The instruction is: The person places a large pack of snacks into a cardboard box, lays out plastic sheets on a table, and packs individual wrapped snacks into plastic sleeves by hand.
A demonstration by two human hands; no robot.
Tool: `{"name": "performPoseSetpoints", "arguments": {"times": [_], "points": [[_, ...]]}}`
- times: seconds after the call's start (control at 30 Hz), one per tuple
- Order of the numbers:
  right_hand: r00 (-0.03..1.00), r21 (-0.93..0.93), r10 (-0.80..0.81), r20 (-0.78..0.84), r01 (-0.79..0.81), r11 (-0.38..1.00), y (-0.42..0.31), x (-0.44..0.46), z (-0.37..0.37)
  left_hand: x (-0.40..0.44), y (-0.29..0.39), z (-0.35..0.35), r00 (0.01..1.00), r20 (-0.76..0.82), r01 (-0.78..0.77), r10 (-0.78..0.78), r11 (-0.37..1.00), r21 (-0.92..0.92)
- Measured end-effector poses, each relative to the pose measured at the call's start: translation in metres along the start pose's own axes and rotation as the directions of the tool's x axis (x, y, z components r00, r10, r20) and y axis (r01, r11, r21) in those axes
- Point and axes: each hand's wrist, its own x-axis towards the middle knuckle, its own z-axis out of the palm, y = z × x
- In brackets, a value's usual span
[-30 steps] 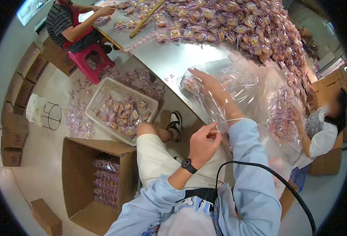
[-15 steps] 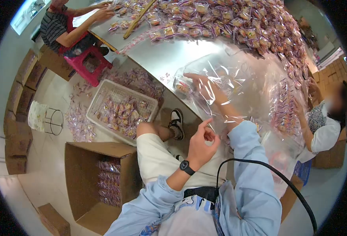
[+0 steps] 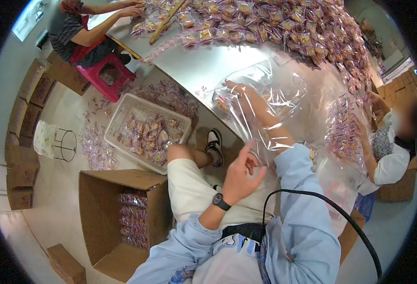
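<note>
My right hand (image 3: 243,97) is inside a large clear plastic bag (image 3: 289,87), its fingers spread near the bag's far left corner. A small wrapped packet (image 3: 222,103) lies under the plastic beside those fingertips, at the edge of the metal table (image 3: 184,68). My left hand (image 3: 244,173), with a black watch on the wrist, is raised over my lap near the bag's open edge. Its thumb and index finger are apart, with nothing visible between them. To the right, several packets in rows (image 3: 343,130) lie beneath or inside clear plastic.
Piled packets (image 3: 289,23) cover the far table. A person on a pink stool (image 3: 106,75) works at far left, another person (image 3: 390,151) at right. Left of my legs are a white crate (image 3: 116,118) and an open carton (image 3: 99,213). A black cable (image 3: 331,201) crosses my right sleeve.
My left thumb and index finger have parted and moved off the bag's edge. The plastic around my right forearm has shifted. The far-left person's hands have moved slightly right.
</note>
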Motion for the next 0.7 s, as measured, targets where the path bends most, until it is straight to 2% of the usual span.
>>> {"name": "performPoseSetpoints", "arguments": {"times": [0.03, 0.07, 0.17, 0.2, 0.23, 0.27, 0.3, 0.33, 0.43, 0.53, 0.57, 0.63, 0.67, 0.7], "points": [[0.998, -0.031, 0.053, -0.035, -0.054, 0.998, -0.013, -0.003, -0.003, 0.004, 0.002, -0.011, 1.0, 0.014, 0.001, 0.0, 0.999, -0.039], [0.988, -0.014, 0.094, -0.126, -0.097, 0.995, -0.014, -0.011, 0.001, 0.008, -0.011, -0.017, 0.998, -0.023, 0.061, -0.064, 0.994, -0.089], [0.984, 0.038, 0.164, -0.072, -0.161, 0.986, -0.045, -0.025, -0.008, 0.029, -0.044, -0.034, 0.963, -0.244, 0.07, -0.117, 0.979, -0.192], [0.984, 0.3, 0.175, -0.013, -0.163, 0.94, -0.025, -0.033, 0.005, 0.039, -0.045, -0.042, 0.956, -0.285, 0.059, -0.077, 0.996, -0.071], [0.992, 0.22, 0.115, -0.043, -0.103, 0.97, -0.018, -0.037, 0.012, 0.051, -0.043, -0.049, 0.948, -0.318, 0.05, -0.031, 0.997, 0.052], [0.996, 0.137, 0.055, -0.068, -0.045, 0.99, -0.014, -0.041, 0.017, 0.067, -0.064, -0.054, 0.928, -0.369, -0.025, 0.058, 0.995, 0.095], [0.996, 0.053, -0.003, -0.086, 0.008, 0.999, -0.009, -0.047, 0.022, 0.081, -0.058, -0.065, 0.932, -0.351, -0.001, 0.089, 0.97, 0.242], [0.993, 0.018, 0.079, -0.092, -0.077, 0.997, -0.007, -0.047, 0.028, 0.099, -0.07, -0.076, 0.907, -0.306, -0.136, 0.289, 0.89, 0.435], [0.97, -0.066, 0.217, -0.107, -0.225, 0.972, -0.017, -0.045, 0.032, 0.141, -0.07, -0.103, 0.91, -0.073, -0.281, 0.409, 0.734, 0.618], [0.96, -0.017, 0.239, -0.143, -0.244, 0.97, -0.015, -0.047, 0.038, 0.161, -0.066, -0.116, 0.946, 0.088, -0.276, 0.312, 0.636, 0.721], [0.959, -0.004, 0.246, -0.144, -0.249, 0.969, -0.016, -0.047, 0.038, 0.167, -0.068, -0.12, 0.944, 0.152, -0.318, 0.294, 0.682, 0.659], [0.964, -0.021, 0.16, -0.213, -0.168, 0.986, -0.016, -0.046, 0.04, 0.177, -0.07, -0.124, 0.923, 0.28, -0.378, 0.265, 0.767, 0.519], [0.963, -0.032, 0.12, -0.242, -0.132, 0.991, -0.017, -0.047, 0.042, 0.182, -0.069, -0.126, 0.898, 0.33, -0.428, 0.29, 0.752, 0.502], [0.96, -0.044, 0.083, -0.269, -0.098, 0.994, -0.018, -0.05, 0.046, 0.186, -0.069, -0.126, 0.946, 0.254, -0.291, 0.2, 0.87, 0.398]]}}
